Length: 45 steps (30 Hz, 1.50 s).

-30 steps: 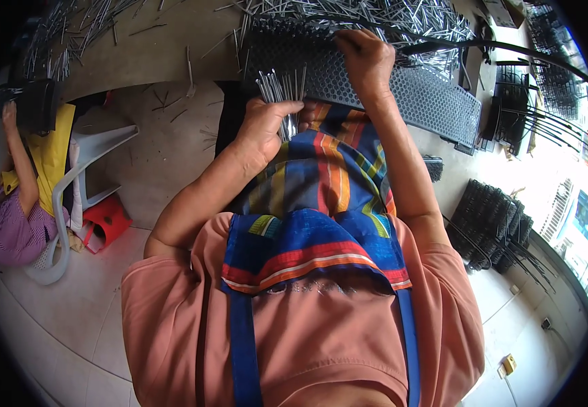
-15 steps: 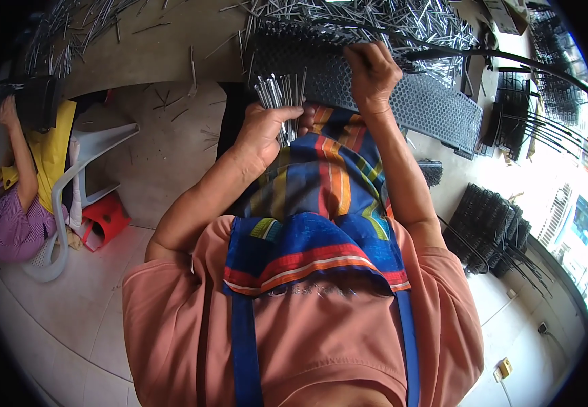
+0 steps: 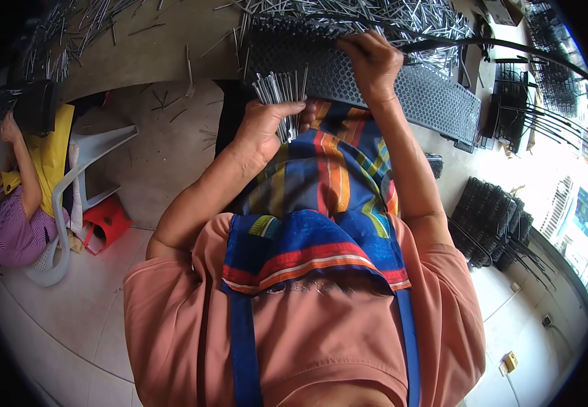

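Note:
My left hand (image 3: 267,125) is closed round a bundle of thin silver metal rods (image 3: 281,91), held upright above my lap with their tips fanned out. My right hand (image 3: 378,64) is over the far edge of a black panel (image 3: 429,98) perforated with a honeycomb of holes. Its thumb and fingers are pinched together; whatever they hold is hidden or too small to make out. A row of small dark pieces (image 3: 287,32) stands along the panel's far left edge, just left of the right hand.
A large heap of loose silver rods (image 3: 409,27) covers the table behind the panel. A black cable or strip (image 3: 497,42) crosses at the right. Stacked black wire racks (image 3: 490,220) stand on the floor. At left, another person (image 3: 19,224) sits on a pale chair (image 3: 70,183).
My right hand has shifted slightly left and farther along the panel's far edge, still pinched. The left hand keeps its hold on the rods, almost unmoved.

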Each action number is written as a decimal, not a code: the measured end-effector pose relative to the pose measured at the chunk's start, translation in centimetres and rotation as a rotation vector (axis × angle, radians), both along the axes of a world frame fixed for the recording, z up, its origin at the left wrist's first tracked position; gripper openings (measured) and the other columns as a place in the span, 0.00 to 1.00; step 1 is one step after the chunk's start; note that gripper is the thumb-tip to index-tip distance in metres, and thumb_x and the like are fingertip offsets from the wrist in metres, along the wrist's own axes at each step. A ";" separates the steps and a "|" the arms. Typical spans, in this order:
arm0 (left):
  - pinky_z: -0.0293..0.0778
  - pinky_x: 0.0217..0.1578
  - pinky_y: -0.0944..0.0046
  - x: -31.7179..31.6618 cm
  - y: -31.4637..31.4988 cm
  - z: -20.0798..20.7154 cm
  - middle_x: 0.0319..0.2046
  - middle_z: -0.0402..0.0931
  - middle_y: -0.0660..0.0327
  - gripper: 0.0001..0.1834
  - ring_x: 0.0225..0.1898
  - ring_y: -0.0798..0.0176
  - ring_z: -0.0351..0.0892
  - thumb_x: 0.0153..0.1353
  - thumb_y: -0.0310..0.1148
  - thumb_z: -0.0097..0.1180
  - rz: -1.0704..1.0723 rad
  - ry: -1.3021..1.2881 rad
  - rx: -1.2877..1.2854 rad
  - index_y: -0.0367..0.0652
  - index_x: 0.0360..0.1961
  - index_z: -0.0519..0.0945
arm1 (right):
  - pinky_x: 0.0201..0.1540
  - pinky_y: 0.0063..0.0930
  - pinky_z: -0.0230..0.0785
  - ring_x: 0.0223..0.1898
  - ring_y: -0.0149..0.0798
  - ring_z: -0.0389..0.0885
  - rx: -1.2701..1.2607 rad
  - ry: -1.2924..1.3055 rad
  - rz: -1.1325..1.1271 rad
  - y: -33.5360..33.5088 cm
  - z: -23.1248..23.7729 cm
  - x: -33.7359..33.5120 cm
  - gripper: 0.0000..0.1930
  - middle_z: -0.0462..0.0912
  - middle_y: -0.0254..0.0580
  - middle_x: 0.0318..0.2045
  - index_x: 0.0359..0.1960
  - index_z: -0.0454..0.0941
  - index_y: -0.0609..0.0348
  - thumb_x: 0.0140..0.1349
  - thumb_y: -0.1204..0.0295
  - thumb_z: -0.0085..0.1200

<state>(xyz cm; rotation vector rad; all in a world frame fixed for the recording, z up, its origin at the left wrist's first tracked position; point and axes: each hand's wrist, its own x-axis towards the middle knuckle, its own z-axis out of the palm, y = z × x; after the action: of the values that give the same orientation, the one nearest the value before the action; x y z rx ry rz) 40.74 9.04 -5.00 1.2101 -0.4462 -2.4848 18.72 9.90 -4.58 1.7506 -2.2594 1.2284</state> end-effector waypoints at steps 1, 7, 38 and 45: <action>0.79 0.34 0.61 0.0 0.0 0.0 0.33 0.83 0.52 0.10 0.33 0.60 0.83 0.56 0.21 0.58 -0.002 -0.009 0.002 0.33 0.40 0.80 | 0.28 0.25 0.71 0.24 0.36 0.82 -0.006 0.067 0.076 0.0 0.2 0.2 0.04 0.82 0.35 0.24 0.27 0.86 0.56 0.49 0.74 0.67; 0.79 0.33 0.60 -0.5 0.2 0.4 0.33 0.83 0.51 0.09 0.32 0.58 0.83 0.56 0.21 0.58 -0.012 -0.015 -0.053 0.31 0.39 0.80 | 0.29 0.27 0.71 0.26 0.38 0.83 0.074 0.136 -0.007 -1.0 0.4 -0.3 0.05 0.82 0.37 0.24 0.27 0.86 0.53 0.49 0.68 0.67; 0.80 0.31 0.63 3.4 2.3 -0.3 0.28 0.82 0.50 0.07 0.26 0.59 0.83 0.55 0.18 0.52 0.136 -0.173 -0.209 0.31 0.34 0.79 | 0.32 0.17 0.69 0.27 0.23 0.77 -0.197 -0.506 0.279 -5.6 -0.9 7.0 0.05 0.80 0.33 0.25 0.30 0.83 0.63 0.50 0.82 0.63; 0.81 0.32 0.62 3.3 0.3 -0.2 0.29 0.83 0.51 0.08 0.27 0.59 0.84 0.54 0.16 0.53 0.182 -0.122 -0.199 0.31 0.36 0.81 | 0.29 0.22 0.69 0.23 0.30 0.78 -0.048 -0.161 0.213 -5.7 0.3 8.1 0.06 0.81 0.38 0.24 0.31 0.84 0.60 0.50 0.78 0.64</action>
<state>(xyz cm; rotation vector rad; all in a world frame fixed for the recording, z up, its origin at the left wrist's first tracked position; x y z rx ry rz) 44.01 9.37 -5.24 1.2649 -0.5732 -2.1667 26.85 4.17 -4.27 1.9837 -2.1456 1.4992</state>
